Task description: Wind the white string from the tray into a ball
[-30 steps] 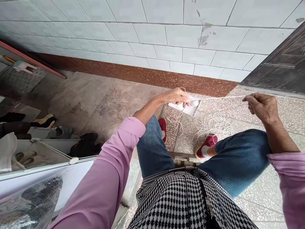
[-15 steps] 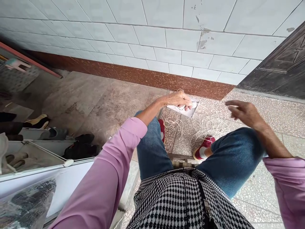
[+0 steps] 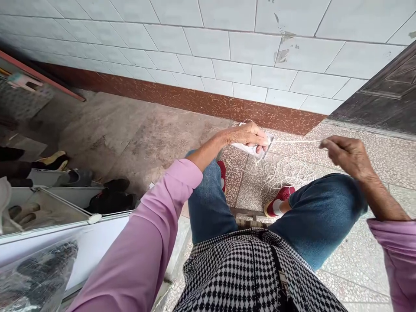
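Observation:
Stretched straight between my two hands is a thin white cord (image 3: pixel 295 141). My left hand (image 3: pixel 249 135) is closed, pinching the cord above a shallow white box (image 3: pixel 250 149) on the floor. My right hand (image 3: pixel 347 155) grips the cord's other end with thumb and fingers, out to the right over my knee. Below and between them, a loose tangle of white cord (image 3: pixel 287 171) lies in loops on the tiles by my right shoe. Part of the box and what it holds are hidden by my left hand.
A tiled wall (image 3: pixel 201 56) with a brown skirting stands ahead, and a dark door (image 3: pixel 386 95) at the right. On the left is a shoe rack (image 3: pixel 71 225) with several shoes. My red shoes (image 3: pixel 281 199) rest beside the cord.
My right hand, earlier blurred with its fingers apart, has closed on the cord, which is now taut between both hands. My left hand stays nearly in place.

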`<state>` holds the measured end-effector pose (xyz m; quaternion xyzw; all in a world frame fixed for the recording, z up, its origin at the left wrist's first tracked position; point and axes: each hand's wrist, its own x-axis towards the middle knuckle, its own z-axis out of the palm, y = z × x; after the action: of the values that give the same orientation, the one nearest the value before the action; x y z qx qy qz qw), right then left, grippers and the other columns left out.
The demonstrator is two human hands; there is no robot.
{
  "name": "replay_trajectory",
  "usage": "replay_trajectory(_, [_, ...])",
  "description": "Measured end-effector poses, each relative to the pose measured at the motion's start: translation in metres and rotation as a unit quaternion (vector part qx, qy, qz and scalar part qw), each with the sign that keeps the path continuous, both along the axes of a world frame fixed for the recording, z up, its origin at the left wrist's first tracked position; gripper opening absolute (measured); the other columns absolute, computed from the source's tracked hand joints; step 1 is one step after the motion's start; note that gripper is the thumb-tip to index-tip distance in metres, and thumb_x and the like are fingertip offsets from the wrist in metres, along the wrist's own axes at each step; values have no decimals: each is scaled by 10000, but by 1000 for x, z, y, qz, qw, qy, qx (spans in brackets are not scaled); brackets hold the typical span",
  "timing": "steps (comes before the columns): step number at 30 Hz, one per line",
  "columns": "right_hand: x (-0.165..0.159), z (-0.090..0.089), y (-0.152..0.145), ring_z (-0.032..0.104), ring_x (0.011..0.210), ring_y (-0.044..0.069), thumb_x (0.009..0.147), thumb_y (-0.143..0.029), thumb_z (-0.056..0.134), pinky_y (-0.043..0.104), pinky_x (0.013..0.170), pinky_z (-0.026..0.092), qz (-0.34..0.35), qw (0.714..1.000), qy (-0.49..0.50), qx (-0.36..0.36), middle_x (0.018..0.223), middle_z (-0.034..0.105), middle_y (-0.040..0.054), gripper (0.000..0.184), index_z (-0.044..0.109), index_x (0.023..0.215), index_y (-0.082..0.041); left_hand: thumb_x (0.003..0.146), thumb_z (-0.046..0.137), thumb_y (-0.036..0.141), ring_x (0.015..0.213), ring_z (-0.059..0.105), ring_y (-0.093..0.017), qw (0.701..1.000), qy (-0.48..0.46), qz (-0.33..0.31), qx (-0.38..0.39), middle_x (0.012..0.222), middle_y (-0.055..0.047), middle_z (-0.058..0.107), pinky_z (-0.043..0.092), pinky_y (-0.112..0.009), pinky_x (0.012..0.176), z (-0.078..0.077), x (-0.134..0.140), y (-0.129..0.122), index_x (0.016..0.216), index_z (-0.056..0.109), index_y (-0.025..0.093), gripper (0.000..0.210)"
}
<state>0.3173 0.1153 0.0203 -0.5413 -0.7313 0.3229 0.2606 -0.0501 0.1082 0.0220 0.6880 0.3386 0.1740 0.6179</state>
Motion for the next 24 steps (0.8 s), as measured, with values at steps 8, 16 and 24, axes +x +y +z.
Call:
replay_trajectory(8, [93, -5, 11, 576, 482, 261, 905, -452, 613, 435, 663, 462, -174, 968, -179, -9, 471, 555, 26, 236, 683, 754, -284, 937, 739, 307, 461, 397, -48, 1000, 0, -5, 17, 689, -94, 737, 249, -217, 454, -1, -3, -3, 847, 834, 117, 230])
replay_trajectory(16, [21, -6, 12, 701, 555, 252, 953, -281, 678, 434, 735, 535, 21, 983, -166, -71, 554, 688, 23, 216, 810, 1110, -215, 915, 746, 336, 456, 422, -49, 999, 14, 9, 29, 707, -98, 749, 268, -216, 452, -2, -3, 1, 860, 844, 124, 240])
replay_trajectory(24, [-106, -18, -17, 566, 564, 144, 1040, -639, 612, 311, 580, 446, 222, 971, 79, -25, 654, 637, 22, 500, 755, 919, -176, 931, 709, 325, 475, 429, -58, 1000, 19, 1, 2, 711, -95, 750, 279, -195, 459, -5, 14, 5, 883, 838, 119, 248])
